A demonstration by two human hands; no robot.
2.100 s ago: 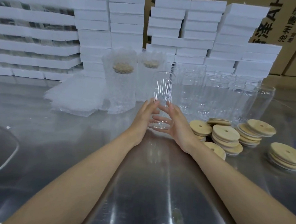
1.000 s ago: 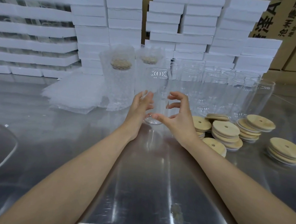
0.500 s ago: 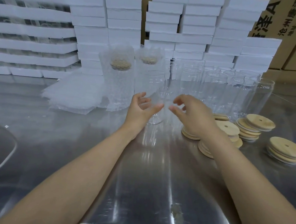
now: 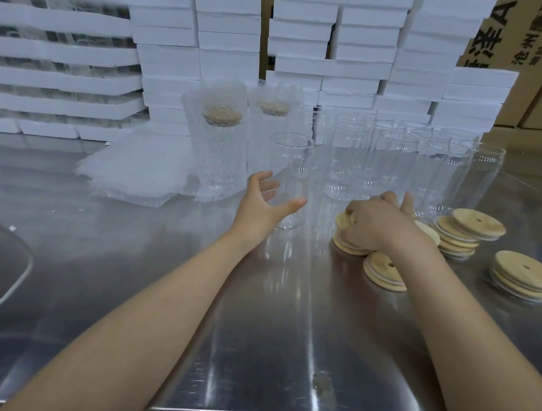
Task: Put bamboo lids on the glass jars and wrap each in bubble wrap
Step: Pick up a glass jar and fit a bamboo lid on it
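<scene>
The left hand [image 4: 262, 203] is spread wide beside an upright, lidless jar [image 4: 293, 171] standing mid-way across the table [image 4: 270, 333]. Its thumb is in front of the glass and its fingers [image 4: 262, 179] are at the jar's left; I cannot tell whether they touch it. The right hand [image 4: 379, 224] lies on a lid stack [image 4: 347, 247] just right of the jar, fingers curled down over the top lid [image 4: 342, 220] and gripping it. A leaning lid [image 4: 383, 272] rests against that stack's near side, and other stacks [image 4: 460, 237] sit further right. Behind is a cluster of bare jars [image 4: 394, 159]. Left of them are two wrapped jars [image 4: 218, 156] with lids on, next to a bubble wrap pile [image 4: 137, 170]. Foam trays [image 4: 229, 42] are stacked at the back.
</scene>
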